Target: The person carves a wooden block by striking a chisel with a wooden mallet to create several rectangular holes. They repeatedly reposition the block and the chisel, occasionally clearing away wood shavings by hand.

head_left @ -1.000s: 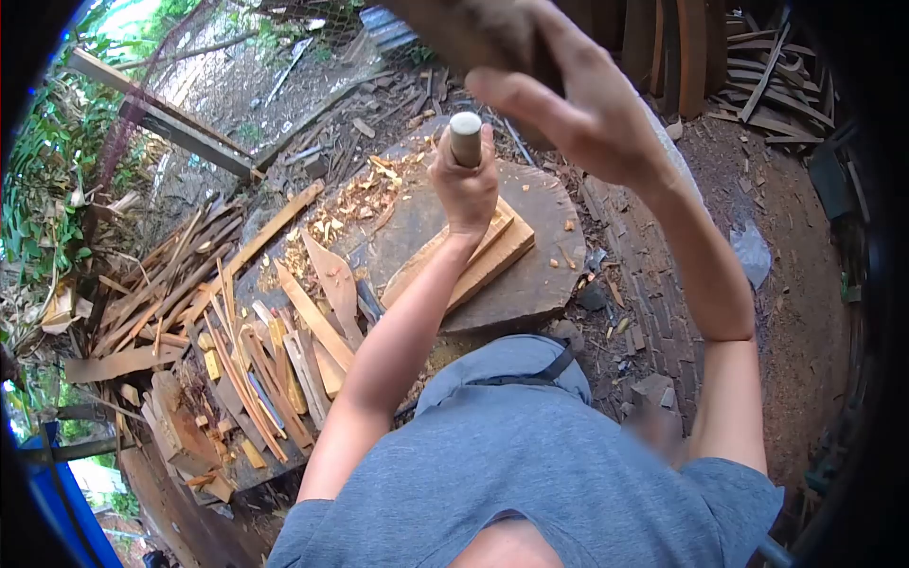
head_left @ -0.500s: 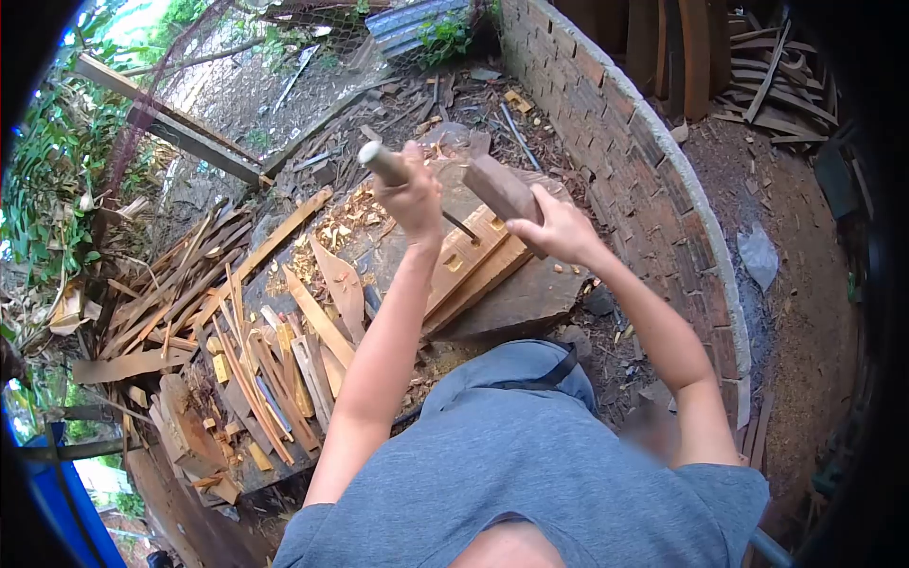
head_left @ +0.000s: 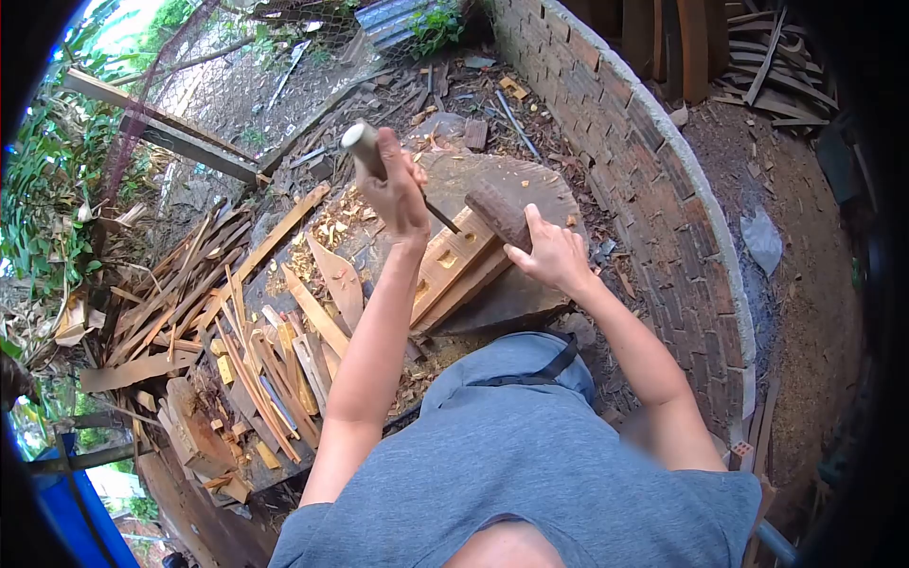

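The left hand [head_left: 396, 197] is closed around the pale round handle of a chisel [head_left: 361, 140], the fingers curled about it and the butt of the handle standing out past them. The thin dark shaft comes out on the other side of the fist and slants down towards the right, its tip at the upper face of a wooden bar [head_left: 452, 268], just beside one of the holes cut in it. Whether the tip is sunk into the wood is too small to tell.

The right hand [head_left: 554, 254] is partly closed on the near end of a dark wooden block [head_left: 498, 212], with the thumb along the side towards the body; the other fingers are partly hidden. The block lies tilted across the view over the far part of the bar, its free end pointing up and left towards the chisel, apart from the left hand. Whether it touches the bar cannot be told.

The bar lies aslant on a broad round stump [head_left: 530, 289], with a row of cut holes along its upper face. Wood chips [head_left: 333, 220] are scattered left of it, and long strips [head_left: 315, 310] and offcuts lie further left. A brick wall [head_left: 653, 189] curves past on the right
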A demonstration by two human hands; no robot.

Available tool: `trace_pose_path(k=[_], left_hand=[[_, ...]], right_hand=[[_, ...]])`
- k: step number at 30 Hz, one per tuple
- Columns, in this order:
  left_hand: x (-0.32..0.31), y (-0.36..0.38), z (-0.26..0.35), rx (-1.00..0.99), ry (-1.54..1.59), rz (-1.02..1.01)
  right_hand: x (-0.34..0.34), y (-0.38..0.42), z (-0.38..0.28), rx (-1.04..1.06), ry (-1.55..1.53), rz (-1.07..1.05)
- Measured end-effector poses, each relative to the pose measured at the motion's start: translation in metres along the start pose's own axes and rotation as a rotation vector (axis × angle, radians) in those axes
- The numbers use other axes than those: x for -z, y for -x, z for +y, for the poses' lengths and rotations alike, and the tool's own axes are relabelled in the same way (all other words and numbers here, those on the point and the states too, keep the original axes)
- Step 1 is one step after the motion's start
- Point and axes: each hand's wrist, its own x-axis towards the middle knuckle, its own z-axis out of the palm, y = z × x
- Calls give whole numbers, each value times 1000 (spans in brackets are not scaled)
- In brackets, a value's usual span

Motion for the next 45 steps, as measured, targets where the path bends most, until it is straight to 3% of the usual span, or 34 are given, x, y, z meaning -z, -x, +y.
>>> trace_pose_path(k=[2, 6, 10, 37, 43, 45], left_hand=[[-3, -1, -2, -81, -31, -144], [-8, 4, -5, -81, -28, -225], [-12, 1, -5, -161, -142, -202], [-4, -5, -18, -73, -111, -91], [0, -5, -28, -134, -158, -19], [0, -4, -33, -240, -275, 37]], right_hand=[[1, 0, -1, -7, -22, -3], [-3, 1, 1, -8, -49, 20], [-6, 2, 1, -3, -57, 52], [-10, 4, 0, -5, -70, 75], [-4, 5, -5, -32, -60, 55], [-4, 4, -6, -41, -59, 40]])
